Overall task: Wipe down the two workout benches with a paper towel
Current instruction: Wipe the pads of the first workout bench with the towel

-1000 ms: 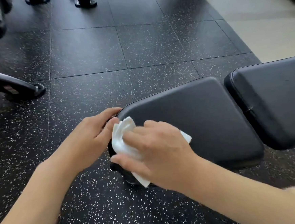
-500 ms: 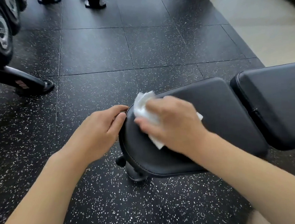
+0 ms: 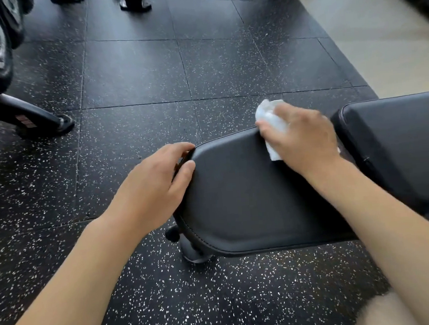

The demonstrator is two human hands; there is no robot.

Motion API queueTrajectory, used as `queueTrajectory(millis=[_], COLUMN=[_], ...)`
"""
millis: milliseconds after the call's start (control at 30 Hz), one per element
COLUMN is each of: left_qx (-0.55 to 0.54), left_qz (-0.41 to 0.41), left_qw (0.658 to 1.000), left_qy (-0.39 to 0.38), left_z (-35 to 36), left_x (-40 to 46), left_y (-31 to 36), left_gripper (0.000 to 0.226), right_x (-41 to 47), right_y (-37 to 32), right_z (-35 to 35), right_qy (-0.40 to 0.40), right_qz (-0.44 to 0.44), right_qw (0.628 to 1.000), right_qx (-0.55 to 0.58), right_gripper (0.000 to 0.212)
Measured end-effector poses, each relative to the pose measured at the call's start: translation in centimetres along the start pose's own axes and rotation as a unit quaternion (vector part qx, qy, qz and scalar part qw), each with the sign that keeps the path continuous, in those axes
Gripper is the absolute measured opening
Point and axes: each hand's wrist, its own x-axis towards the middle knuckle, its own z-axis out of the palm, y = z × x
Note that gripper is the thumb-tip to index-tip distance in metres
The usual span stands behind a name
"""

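A black padded workout bench stands low over the floor, its seat pad [image 3: 249,200] in the middle and its back pad [image 3: 399,147] at the right. My left hand [image 3: 156,185] grips the narrow left end of the seat pad, thumb on top and fingers curled round the edge. My right hand [image 3: 301,137] holds a crumpled white paper towel [image 3: 269,122] and presses it on the far edge of the seat pad, near the gap between the two pads. Only one bench is in view.
Black speckled rubber floor tiles [image 3: 137,73] lie all around. A dumbbell rack with its angled foot [image 3: 35,120] is at the far left. Equipment feet [image 3: 134,2] stand at the top. A pale floor [image 3: 384,46] begins at the upper right.
My right hand has swept the paper towel from the seat pad's near left end along to its far right edge. My left hand has kept its grip on the pad's end.
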Motion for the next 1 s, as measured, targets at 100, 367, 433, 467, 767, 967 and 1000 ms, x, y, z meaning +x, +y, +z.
queueTrajectory(millis=[100, 367, 433, 467, 767, 967, 1000], left_qx=[-0.012, -0.003, 0.032, 0.069, 0.245, 0.213, 0.208], left_qz=[0.005, 0.037, 0.065, 0.082, 0.166, 0.165, 0.165], left_qw=[0.999, 0.999, 0.997, 0.994, 0.95, 0.96, 0.962], left_qy=[0.03, 0.034, -0.006, -0.022, -0.103, -0.071, -0.067], left_z=[0.1, 1.6, 2.3, 2.7, 8.0, 8.7, 8.7], left_x=[0.5, 1.5, 1.6, 1.8, 3.8, 4.2, 4.2], left_y=[-0.3, 1.2, 2.6, 3.5, 10.9, 11.0, 11.0], left_gripper=[0.032, 0.036, 0.044, 0.048, 0.062, 0.056, 0.056], right_x=[-5.1, -3.6, -2.0, -2.0, -14.3, -12.5, -10.4], right_y=[-6.2, 0.6, 5.7, 7.3, 11.9, 12.3, 12.0], right_z=[0.4, -0.6, -1.6, -2.0, -7.2, -6.1, -5.4], right_qy=[0.017, -0.006, 0.0, 0.007, -0.093, -0.057, -0.054], right_qz=[-0.183, -0.085, 0.016, 0.04, -0.107, -0.007, 0.016], right_qw=[0.983, 0.996, 0.999, 0.998, 0.988, 0.994, 0.995], right_qx=[-0.007, 0.03, 0.038, 0.056, 0.056, 0.089, 0.085], right_gripper=[0.034, 0.045, 0.043, 0.039, 0.036, 0.03, 0.037])
